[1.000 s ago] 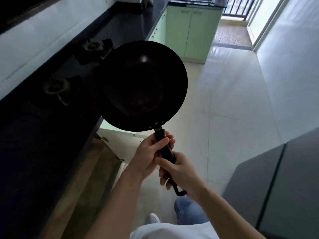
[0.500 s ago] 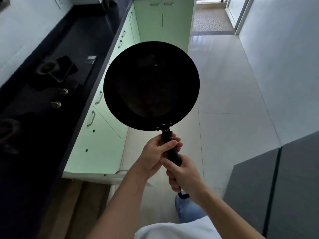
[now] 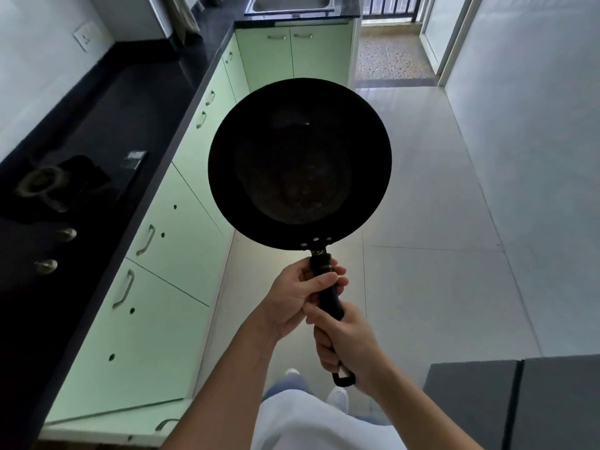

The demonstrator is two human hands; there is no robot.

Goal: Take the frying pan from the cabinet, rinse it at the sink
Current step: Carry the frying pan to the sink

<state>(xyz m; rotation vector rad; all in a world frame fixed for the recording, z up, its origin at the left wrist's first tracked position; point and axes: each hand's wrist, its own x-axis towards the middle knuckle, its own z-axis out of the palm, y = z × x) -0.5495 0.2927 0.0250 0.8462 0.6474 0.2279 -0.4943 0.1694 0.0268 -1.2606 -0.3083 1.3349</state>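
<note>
A black frying pan [image 3: 298, 164] is held out in front of me over the tiled floor, its inside facing up. My left hand [image 3: 292, 297] grips the upper part of its black handle, just below the rivets. My right hand [image 3: 345, 342] grips the lower part, with the handle's hanging loop sticking out beneath it. A steel sink [image 3: 292, 3] is set in the counter at the far end of the kitchen, well ahead of the pan. An open cabinet door [image 3: 130, 430] shows at the lower left edge.
A dark countertop [image 3: 130, 102] with a gas hob [image 3: 45, 186] and knobs runs along my left above light green cabinets [image 3: 168, 241]. A grey unit [image 3: 519, 404] stands at the lower right. A white wall is on the right, a balcony doorway [image 3: 393, 47] ahead.
The view has swung from the hob towards the far end of the kitchen, and the sink has come into sight. The pan stays in both hands, now over the floor.
</note>
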